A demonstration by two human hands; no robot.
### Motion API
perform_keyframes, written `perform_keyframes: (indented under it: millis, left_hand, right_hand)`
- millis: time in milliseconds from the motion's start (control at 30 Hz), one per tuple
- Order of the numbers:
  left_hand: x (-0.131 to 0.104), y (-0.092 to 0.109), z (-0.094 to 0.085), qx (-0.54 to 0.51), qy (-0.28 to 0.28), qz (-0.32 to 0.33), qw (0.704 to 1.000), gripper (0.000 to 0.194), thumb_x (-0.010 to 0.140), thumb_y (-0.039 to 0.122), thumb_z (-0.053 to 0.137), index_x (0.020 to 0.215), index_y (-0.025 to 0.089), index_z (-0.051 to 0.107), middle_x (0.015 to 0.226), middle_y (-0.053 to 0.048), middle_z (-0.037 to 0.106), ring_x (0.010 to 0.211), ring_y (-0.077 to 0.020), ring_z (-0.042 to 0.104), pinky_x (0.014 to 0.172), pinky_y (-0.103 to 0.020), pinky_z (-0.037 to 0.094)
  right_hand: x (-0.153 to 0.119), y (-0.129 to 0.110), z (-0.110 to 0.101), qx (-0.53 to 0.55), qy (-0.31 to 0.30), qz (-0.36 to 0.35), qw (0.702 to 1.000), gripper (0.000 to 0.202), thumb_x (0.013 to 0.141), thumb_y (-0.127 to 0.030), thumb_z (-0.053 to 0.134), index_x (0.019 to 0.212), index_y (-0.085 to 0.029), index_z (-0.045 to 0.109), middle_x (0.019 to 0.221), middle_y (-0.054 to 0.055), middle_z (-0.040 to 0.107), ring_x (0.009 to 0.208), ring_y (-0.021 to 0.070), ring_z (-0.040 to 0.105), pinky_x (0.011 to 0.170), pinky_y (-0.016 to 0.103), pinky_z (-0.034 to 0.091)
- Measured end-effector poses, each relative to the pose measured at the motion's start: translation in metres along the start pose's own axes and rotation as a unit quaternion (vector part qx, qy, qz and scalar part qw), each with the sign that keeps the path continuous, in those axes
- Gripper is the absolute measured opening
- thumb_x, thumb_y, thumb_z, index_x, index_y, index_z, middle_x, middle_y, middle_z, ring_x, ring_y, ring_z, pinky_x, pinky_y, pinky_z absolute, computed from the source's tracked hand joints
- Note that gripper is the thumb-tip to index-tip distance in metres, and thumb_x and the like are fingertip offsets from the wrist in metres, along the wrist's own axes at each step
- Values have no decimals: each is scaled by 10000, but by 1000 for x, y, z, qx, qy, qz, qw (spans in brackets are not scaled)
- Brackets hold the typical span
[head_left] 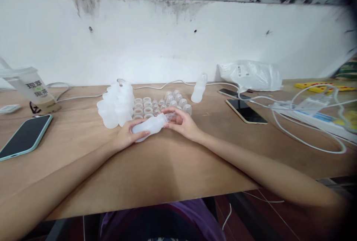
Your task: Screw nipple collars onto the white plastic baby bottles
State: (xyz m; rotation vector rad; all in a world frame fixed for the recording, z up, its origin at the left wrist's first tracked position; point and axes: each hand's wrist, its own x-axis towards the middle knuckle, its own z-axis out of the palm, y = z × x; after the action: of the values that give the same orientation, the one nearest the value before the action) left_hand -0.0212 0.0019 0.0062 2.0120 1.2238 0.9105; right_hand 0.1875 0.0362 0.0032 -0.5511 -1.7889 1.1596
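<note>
My left hand is wrapped round the body of a translucent white baby bottle, which lies tilted with its top to the right. At that top end, the fingers of my right hand close round a clear bottle nipple. Beyond my hands stand rows of white collar rings, with small clear nipples beside them and clear domed caps to the right. A group of bottle bodies stands behind my left hand. Further back, a capped baby bottle stands alone.
On the left are a phone and a drink cup. A dark-screened phone, another phone, a plastic bag and a power strip with looped white cables lie right. A white wall borders the wooden table.
</note>
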Motion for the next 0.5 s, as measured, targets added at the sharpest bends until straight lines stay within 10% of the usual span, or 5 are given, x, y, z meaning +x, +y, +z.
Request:
perform_keyframes:
  millis: [200,500]
  left_hand:
    - [-4,0,5,102,56,101,988,502,677,406,562,1099,139,509,1064,-74,583,959,-219,537,822,-325,428]
    - [-3,2,4,118,51,80,989,490,685,422,540,1082,136,520,1038,-77,599,909,-222,567,771,-329,460]
  right_hand:
    - [-1,-1,0,-132,41,53,989,318,672,-349,609,943,-205,525,948,35,567,712,124,588,663,277,489]
    - [-6,-7,-3,-219,-60,-48,973,394,749,-293,525,1123,-234,417,1151,68,481,941,178,509,711,309,458]
